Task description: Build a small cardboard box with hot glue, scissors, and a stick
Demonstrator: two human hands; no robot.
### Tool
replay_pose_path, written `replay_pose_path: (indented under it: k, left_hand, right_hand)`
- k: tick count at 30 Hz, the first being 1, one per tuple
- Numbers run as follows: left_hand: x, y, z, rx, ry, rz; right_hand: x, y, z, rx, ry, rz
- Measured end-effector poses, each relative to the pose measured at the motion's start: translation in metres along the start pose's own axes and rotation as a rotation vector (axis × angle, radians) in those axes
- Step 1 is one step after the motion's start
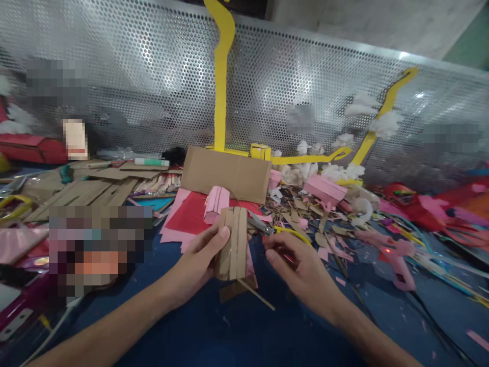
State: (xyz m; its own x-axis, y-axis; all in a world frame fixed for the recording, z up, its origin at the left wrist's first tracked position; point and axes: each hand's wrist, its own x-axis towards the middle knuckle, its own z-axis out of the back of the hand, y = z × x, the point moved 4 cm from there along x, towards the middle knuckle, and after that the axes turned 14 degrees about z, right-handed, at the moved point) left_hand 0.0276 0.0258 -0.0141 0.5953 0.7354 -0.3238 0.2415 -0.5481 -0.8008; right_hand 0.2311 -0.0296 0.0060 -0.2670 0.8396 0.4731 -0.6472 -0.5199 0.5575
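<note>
My left hand (208, 250) grips a small piece of folded brown cardboard (232, 244), its thumb pressed on the front face. To the right of the cardboard is my right hand (292, 260), its fingers curled beside the scissors (262, 224) with yellow handles; whether it grips anything is unclear. Below the cardboard a thin stick and a brown scrap (233, 291) show. Just behind it stands a small pink paper box (217, 204), on red and pink paper sheets (187, 214).
A large cardboard piece (225, 173) stands behind, near a tall yellow strip (220, 102). Paper scraps and a pink box (324, 188) lie right of it. A pink glue gun (397, 255) with a cord rests at the right. Flat cardboard (87, 196) is stacked at the left.
</note>
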Motion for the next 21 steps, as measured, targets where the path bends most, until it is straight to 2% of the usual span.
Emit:
replay_pose_path:
  k: [3,5,7,9,13,16,21]
  left_hand:
    - [-0.001,-0.002,-0.003,-0.024,0.079,0.074]
    - [-0.003,-0.003,-0.005,-0.009,0.149,0.117]
    - [-0.006,-0.003,-0.005,0.008,0.175,0.137]
    - [-0.009,-0.003,-0.004,0.045,0.200,0.129]
    - [-0.009,-0.003,-0.006,0.186,0.266,0.053]
    - [-0.003,-0.004,-0.001,0.272,0.205,-0.012]
    - [0.007,-0.015,0.016,0.246,-0.069,-0.164]
  right_hand:
    - [0.000,-0.026,0.017,-0.347,-0.061,-0.026]
    - [-0.002,-0.047,0.025,-0.463,0.000,-0.089]
    - [-0.004,-0.063,0.029,-0.496,0.080,-0.154]
    - [-0.005,-0.071,0.029,-0.493,0.146,-0.154]
    - [-0.003,-0.070,0.028,-0.468,0.152,-0.151]
    - [0.000,-0.065,0.027,-0.463,0.152,-0.155]
    - [0.002,-0.058,0.029,-0.483,0.201,-0.167]
